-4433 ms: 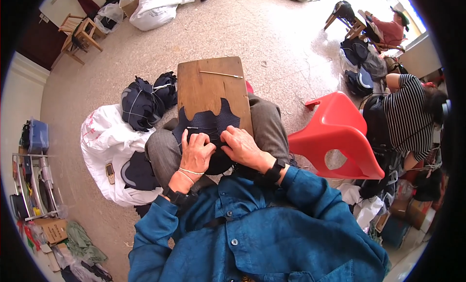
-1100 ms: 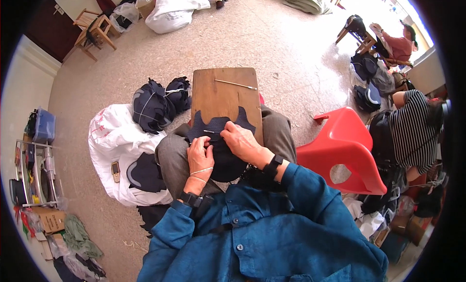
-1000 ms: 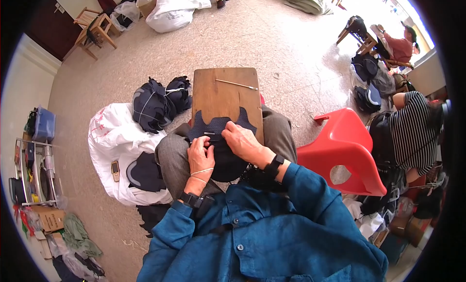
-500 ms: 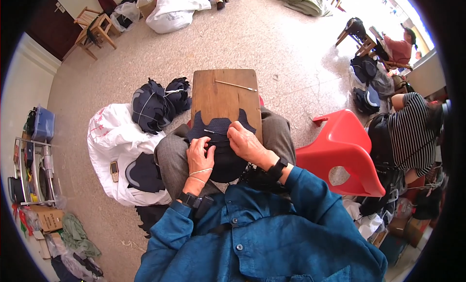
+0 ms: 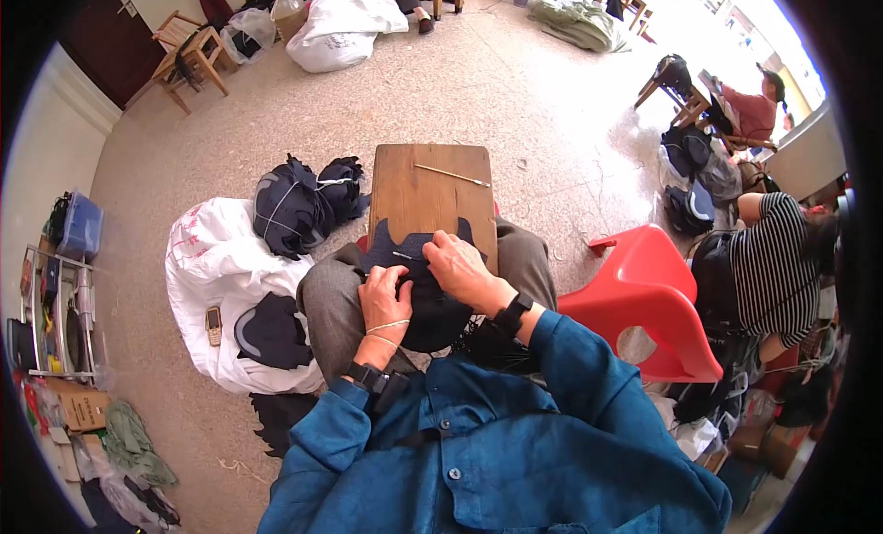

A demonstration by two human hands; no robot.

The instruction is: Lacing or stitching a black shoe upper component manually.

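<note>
1. Left hand point(image 5: 384, 304) and right hand point(image 5: 463, 269), centre frame: fingers curled narrow on dark cloth point(image 5: 436, 306); whether pinching, cannot tell.
2. Slim pale object point(image 5: 403, 254), on the cloth: above left fingertips, left of right's, lengthwise nearly sideways.
3. Beyond, upward: wooden worktop point(image 5: 428, 201).

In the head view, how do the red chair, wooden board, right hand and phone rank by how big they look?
1. Red chair and wooden board: too close to rank, dark cloth partly covering the board
2. Right hand
3. Phone
</note>
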